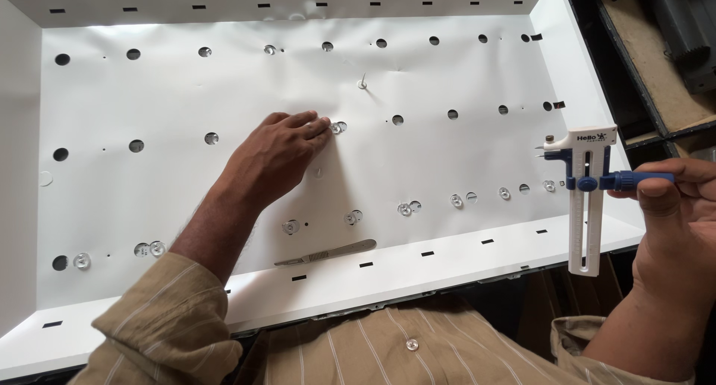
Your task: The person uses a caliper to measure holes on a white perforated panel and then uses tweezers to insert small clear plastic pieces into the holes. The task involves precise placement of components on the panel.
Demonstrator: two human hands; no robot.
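Head view only. Left hand (277,155) lies flat on the white sheet (418,79), fingers together and stretched out, holding nothing; the fingertips press the sheet just beside a small clear lens (339,127). Right hand (671,206) is at the right edge of the tray (447,262), fingers pinched around the blue handle of a white circle cutter (591,199), which hangs upright over the tray rim, apart from the sheet.

The sheet already has three rows of round holes (134,54). Most holes in the upper and middle rows look dark and open. In the lower row several lenses sit beside their holes or half under the sheet, so I judge that the sheet is not yet seated there and some fitting is left. A loose white disc (45,178) lies at the left edge.

The sheet is thin, matt and paper-like, with soft creases near the left hand. The tray is a shallow white box with sloped walls and small dark slots. The lenses are glossy domes. A scalpel (326,254), flat and grey metal, lies on the near slope. The cutter is hard plastic, a slotted bar with a blue slider.
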